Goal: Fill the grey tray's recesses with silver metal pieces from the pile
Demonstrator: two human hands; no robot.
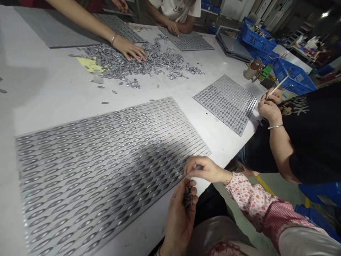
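Note:
My left hand (179,217) is cupped around several small dark metal pieces (188,197), just off the table's near edge. Above it, my right hand (204,169) has its fingers pinched together at the near right edge of a large grey panel (106,160). Whatever those fingertips hold is hidden. Rows of pointed oval metal pieces cover much of this panel. Towards its right end, the thin parallel lines (173,122) show small yellowish spots instead of ovals.
A loose pile of grey ovals (165,58) lies at the back, where a co-worker's hand (130,49) rests. To the right, another person holds a thin stick (277,88) beside a smaller panel (223,103). Blue crates (293,76) and a mug (252,71) stand beyond.

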